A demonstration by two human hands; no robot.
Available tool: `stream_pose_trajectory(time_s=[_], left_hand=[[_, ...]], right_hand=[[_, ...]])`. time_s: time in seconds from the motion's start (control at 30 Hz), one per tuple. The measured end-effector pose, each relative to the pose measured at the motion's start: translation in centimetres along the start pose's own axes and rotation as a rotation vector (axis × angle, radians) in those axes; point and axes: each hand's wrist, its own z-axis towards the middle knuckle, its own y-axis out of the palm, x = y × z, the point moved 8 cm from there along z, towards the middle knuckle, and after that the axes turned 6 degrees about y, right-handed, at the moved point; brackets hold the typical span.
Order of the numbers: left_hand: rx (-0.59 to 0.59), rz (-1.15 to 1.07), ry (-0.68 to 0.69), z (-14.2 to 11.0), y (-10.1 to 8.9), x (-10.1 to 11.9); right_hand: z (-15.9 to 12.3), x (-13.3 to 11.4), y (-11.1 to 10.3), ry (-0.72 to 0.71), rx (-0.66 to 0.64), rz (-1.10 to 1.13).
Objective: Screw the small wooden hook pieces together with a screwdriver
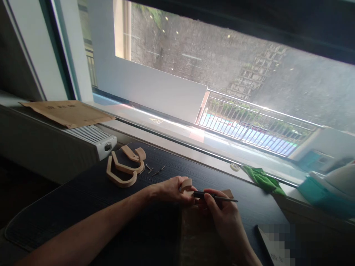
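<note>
My left hand point(176, 190) is closed around a light wooden hook point(187, 184), whose curved end stands up past the fingers. My right hand point(224, 212) grips a slim dark pen-shaped tool point(199, 194). Its thicker end lies against or just over the wooden hook, while the thin pointed end sticks out to the right; whether it is a pen or a screwdriver I cannot tell. To the left on the dark table, bent wooden hooks point(122, 182) lie close together. Beside them several small screws point(158, 171) are scattered.
The dark table point(91, 195) stands against a window sill. A green cloth point(262, 179) and a roll of tape point(234, 167) lie along the sill side. A phone-like device point(267, 244) is at the lower right. A brown paper envelope point(72, 112) rests on the radiator point(91, 138).
</note>
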Motion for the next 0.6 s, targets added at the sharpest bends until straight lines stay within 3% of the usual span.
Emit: stream_pose_trajectory(time_s=[0.2, 0.37, 0.53, 0.6], left_hand=[[-0.014, -0.014, 0.001, 0.0, 0.0, 0.0], [-0.029, -0.023, 0.022, 0.1, 0.0, 0.2], [-0.029, -0.027, 0.016, -0.1, -0.2, 0.3], [-0.023, -0.028, 0.01, -0.1, -0.2, 0.2]], right_hand=[[-0.2, -0.5, -1.2, -0.045, 0.084, 0.011], [-0.2, -0.5, 1.3, -0.02, -0.081, -0.023], [0.3, -1.0, -1.5, -0.025, 0.024, -0.001], [0.4, -0.5, -1.4, -0.011, -0.001, -0.052]])
